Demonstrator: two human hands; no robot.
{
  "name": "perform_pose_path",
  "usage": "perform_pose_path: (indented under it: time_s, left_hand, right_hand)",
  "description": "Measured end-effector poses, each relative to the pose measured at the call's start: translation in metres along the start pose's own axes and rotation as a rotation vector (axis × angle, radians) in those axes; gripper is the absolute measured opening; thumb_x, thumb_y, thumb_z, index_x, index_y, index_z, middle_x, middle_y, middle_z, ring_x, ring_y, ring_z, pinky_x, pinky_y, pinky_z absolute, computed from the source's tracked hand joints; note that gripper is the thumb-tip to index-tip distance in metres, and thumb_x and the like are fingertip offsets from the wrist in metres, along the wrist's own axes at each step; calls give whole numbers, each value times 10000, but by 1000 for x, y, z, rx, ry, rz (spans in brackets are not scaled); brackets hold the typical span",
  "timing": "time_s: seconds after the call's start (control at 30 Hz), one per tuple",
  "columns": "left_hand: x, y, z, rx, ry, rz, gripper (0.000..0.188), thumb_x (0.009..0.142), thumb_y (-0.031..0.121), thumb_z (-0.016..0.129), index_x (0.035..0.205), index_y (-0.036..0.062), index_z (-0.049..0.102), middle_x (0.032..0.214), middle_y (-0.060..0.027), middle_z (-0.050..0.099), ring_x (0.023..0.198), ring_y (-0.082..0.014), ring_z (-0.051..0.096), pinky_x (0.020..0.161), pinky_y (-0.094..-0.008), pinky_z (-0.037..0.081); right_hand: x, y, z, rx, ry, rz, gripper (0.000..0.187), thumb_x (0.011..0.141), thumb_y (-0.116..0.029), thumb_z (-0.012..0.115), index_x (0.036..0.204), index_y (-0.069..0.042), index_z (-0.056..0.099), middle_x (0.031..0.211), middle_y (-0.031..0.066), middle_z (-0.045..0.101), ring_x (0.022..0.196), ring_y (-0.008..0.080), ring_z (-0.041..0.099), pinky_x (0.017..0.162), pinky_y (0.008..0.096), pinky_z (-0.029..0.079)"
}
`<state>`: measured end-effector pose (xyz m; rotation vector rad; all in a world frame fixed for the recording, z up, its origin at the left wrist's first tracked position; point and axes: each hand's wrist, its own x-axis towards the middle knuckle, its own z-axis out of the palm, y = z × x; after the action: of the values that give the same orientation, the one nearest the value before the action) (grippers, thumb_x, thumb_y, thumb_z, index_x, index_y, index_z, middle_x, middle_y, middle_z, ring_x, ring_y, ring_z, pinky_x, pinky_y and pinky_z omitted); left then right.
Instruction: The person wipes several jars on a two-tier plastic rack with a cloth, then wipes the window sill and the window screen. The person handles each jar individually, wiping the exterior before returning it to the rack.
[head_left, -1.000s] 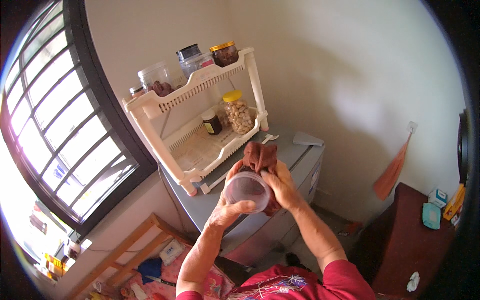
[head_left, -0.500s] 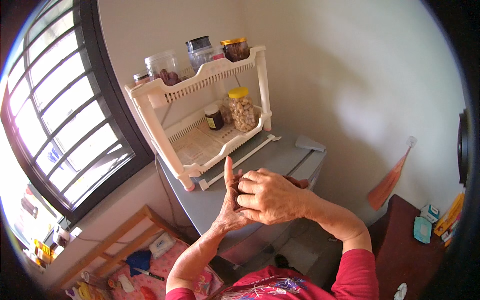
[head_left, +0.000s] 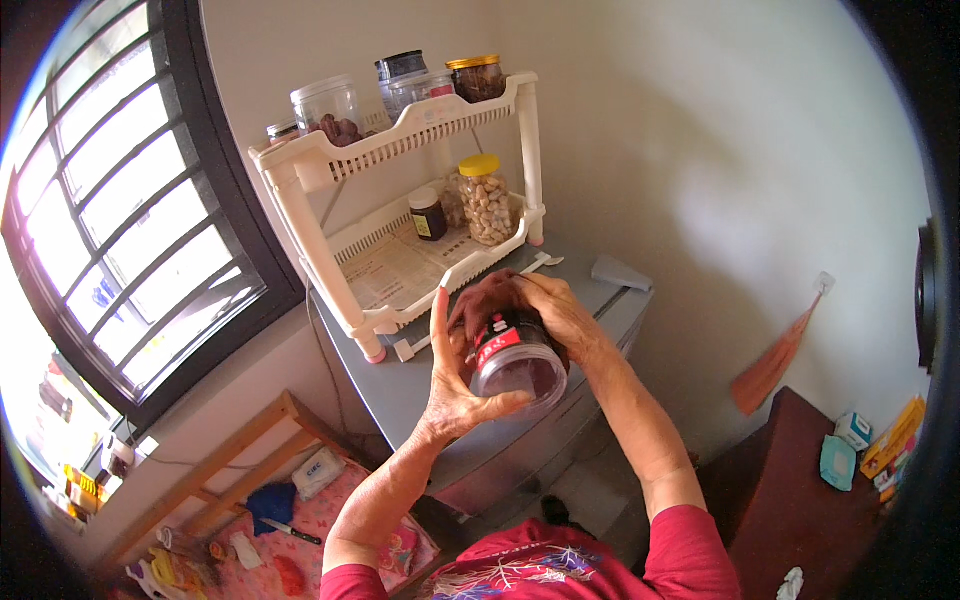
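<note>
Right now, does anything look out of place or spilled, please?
Yes: a knife lies with its blade bare on the pink cloth, an odd place for it. A crumpled tissue also lies on the red surface. I see no spill around the held jar.

Jar [head_left: 520, 374] before rack [head_left: 425, 127], window [head_left: 132, 205] left of both.
</note>
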<state>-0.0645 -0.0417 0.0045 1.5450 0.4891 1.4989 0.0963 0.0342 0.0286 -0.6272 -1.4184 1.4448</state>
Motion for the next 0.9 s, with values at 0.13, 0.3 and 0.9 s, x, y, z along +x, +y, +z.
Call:
perform_pose_path:
  time_s: [0.13,0.3,0.9]
  left_hand:
    - [3,7,-6,-22,43,-70,1153,612,196,864,1474,96,105,1291,-144,461,1179,-235,484,1021,-375,373]
    - [1,-3,-16,-247,145,-200,907,723,230,750,1443,46,230,1257,-121,498,1157,-209,493,1010,-366,376]
    - [-19,27,1,2,25,-157,631,760,277,732,1235,48,385,1249,-110,460,1203,-204,417,990,-371,367]
  right_hand:
    - [-22,38,20,375,226,-156,349,972,-254,424,1195,-15,544,1100,78,615,962,153,588,850,276,469]
    - [-59,75,44,641,279,-81,304,972,-235,439,1243,-97,459,1178,40,543,1083,170,519,945,326,412]
    - [-82,0,57,-149,604,-531,355,981,-235,350,1206,10,471,1198,120,494,1094,199,478,948,325,363]
